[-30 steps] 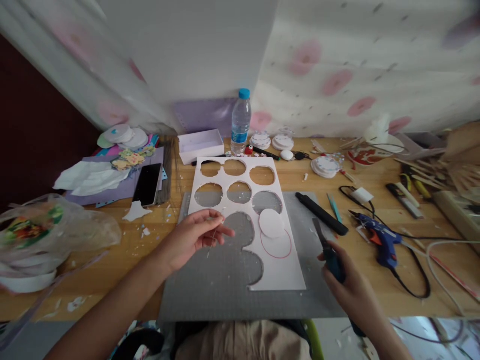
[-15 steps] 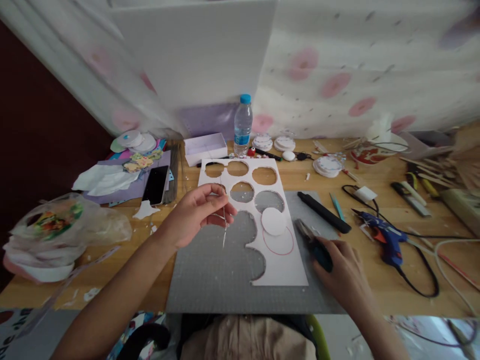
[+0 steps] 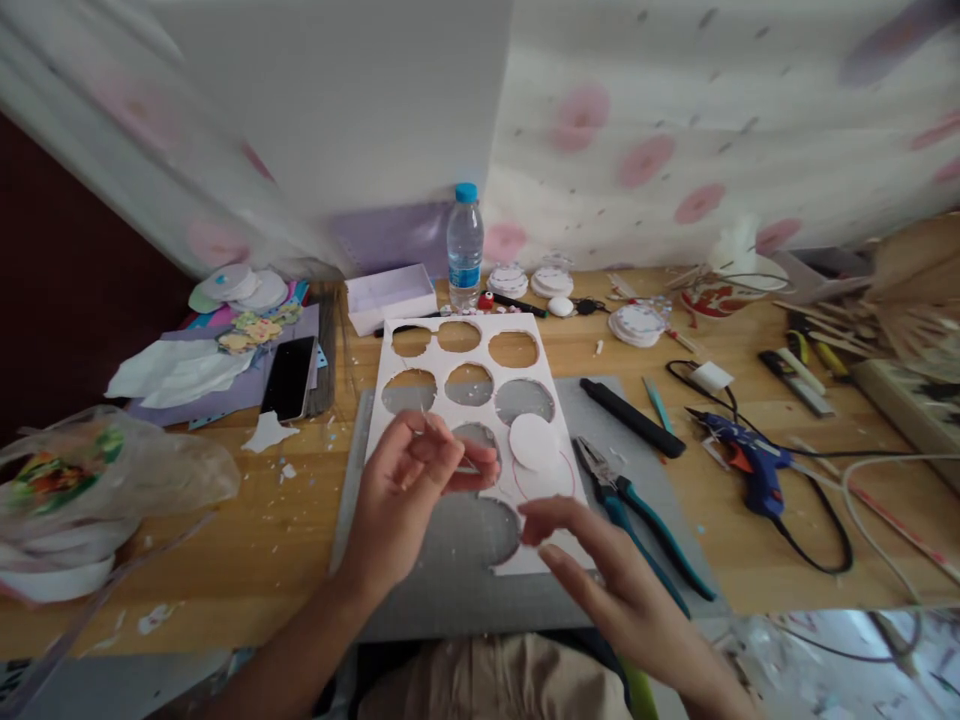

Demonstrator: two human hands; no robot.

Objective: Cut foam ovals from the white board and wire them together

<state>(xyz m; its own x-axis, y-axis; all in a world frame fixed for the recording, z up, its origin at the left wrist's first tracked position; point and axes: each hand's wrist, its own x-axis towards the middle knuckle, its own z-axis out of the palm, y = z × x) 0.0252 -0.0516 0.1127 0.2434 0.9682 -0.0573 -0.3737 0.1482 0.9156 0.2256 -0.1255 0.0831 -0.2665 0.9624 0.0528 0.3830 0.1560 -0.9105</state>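
Wooden table (image 3: 262, 560), gray mat (image 3: 442, 605) on it. Right hand (image 3: 611, 585) open, fingers loosely bent, grasping nothing, above the mat. Left hand (image 3: 405, 485) pinching a thin wire (image 3: 469, 467) over the white board (image 3: 481, 413), which is cut with round holes. White disc (image 3: 533, 443) on board. Pliers (image 3: 618, 486) just right of board, handles spread. Bottle (image 3: 465, 250) upright beyond.
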